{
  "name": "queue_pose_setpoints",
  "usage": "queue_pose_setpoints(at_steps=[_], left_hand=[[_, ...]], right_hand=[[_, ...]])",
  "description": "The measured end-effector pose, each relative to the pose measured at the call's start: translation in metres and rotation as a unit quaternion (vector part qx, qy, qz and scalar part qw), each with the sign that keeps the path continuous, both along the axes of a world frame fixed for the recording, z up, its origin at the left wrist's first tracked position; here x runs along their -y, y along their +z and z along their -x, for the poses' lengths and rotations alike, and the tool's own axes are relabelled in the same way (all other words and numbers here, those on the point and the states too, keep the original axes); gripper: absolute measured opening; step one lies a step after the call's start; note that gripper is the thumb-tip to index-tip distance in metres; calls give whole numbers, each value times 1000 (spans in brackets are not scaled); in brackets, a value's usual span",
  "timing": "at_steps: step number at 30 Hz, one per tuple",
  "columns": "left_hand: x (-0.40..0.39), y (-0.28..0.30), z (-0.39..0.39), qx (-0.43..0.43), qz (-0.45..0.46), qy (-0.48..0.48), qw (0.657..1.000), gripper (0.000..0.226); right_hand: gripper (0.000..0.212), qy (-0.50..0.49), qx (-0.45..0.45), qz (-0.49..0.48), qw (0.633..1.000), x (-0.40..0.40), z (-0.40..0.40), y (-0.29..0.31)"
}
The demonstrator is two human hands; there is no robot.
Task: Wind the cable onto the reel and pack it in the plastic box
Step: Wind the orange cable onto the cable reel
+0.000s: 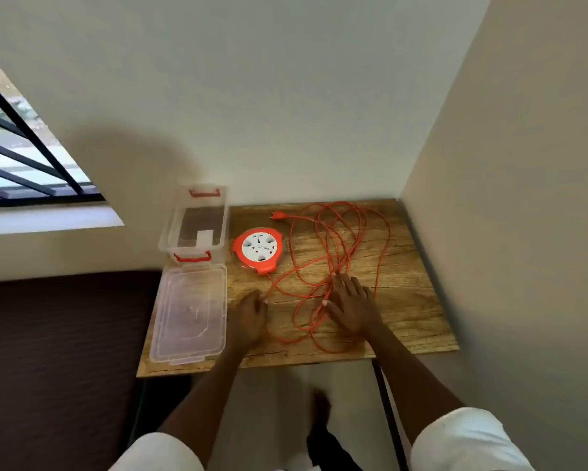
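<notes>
on the wooden tabletop (404,300), beside the reel (259,248), everything is laid out and winding has not begun. left of the reel stand the open plastic box (170,229) and, nearer the person, its lid (190,314). right of the reel the orange cable (336,239) sprawls in loose loops. right hand (353,305) lies flat on the loops, grip open; left hand (251,312) rests below the reel, its grip unclear. likely next: gather slack, turn the reel. no writing is legible.
</notes>
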State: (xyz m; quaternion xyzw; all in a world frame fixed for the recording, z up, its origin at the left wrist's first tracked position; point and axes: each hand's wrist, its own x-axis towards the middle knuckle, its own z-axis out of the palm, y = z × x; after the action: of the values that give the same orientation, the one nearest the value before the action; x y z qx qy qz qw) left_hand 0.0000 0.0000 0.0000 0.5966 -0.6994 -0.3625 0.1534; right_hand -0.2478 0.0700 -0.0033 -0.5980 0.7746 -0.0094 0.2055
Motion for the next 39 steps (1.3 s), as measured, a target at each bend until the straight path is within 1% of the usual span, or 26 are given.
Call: queue_pose_setpoints(at_steps=[5, 7, 9, 12, 15, 16, 18, 19, 20, 21, 23, 26, 28, 32, 35, 37, 39], left_hand=[[34, 3, 19, -14, -40, 63, 997, 41], [48, 5, 26, -41, -51, 92, 994, 35], [60, 6, 33, -63, -45, 134, 988, 33], [78, 3, 39, -85, -74, 207, 972, 35], [96, 3, 44, -127, -135, 322, 928, 36], [101, 3, 45, -166, -127, 333, 919, 33], [112, 0, 47, -195, -80, 310, 927, 26], [116, 4, 51, -185, -95, 335, 919, 34], [119, 3, 56, -139, -87, 346, 924, 46], [120, 2, 59, -100, -117, 337, 929, 58], [126, -3, 65, -65, -151, 335, 928, 74], [133, -5, 72, -53, -158, 359, 919, 90], [138, -7, 74, -73, -163, 353, 918, 88], [144, -9, 79, -158, -144, 362, 908, 76], [145, -5, 80, -215, -123, 366, 897, 80], [146, -2, 79, -214, -98, 340, 910, 82], [149, 3, 78, -231, -76, 309, 919, 80]], right_hand=[[76, 50, -30, 20, 998, 40, 16, -4], [75, 83, -46, 25, 995, 57, 16, -6], [73, 125, -55, 28, 990, 77, 15, -9], [71, 186, -66, 19, 980, 105, 8, -16], [67, 239, -64, 3, 969, 122, 1, -25], [65, 253, -61, -8, 966, 124, 1, -28], [61, 280, -68, -15, 957, 125, 5, -34], [59, 288, -68, -14, 955, 126, 9, -36], [57, 288, -66, -12, 955, 126, 14, -37], [56, 283, -64, -9, 957, 127, 19, -38], [56, 266, -69, -3, 961, 128, 30, -39], [57, 248, -72, -10, 966, 127, 46, -38], [57, 238, -68, -13, 969, 123, 58, -38], [55, 221, -67, -13, 973, 116, 78, -36], [51, 200, -53, 1, 978, 113, 84, -33], [46, 165, -20, 27, 986, 117, 82, -28], [40, 136, 27, 77, 987, 128, 79, -19]])
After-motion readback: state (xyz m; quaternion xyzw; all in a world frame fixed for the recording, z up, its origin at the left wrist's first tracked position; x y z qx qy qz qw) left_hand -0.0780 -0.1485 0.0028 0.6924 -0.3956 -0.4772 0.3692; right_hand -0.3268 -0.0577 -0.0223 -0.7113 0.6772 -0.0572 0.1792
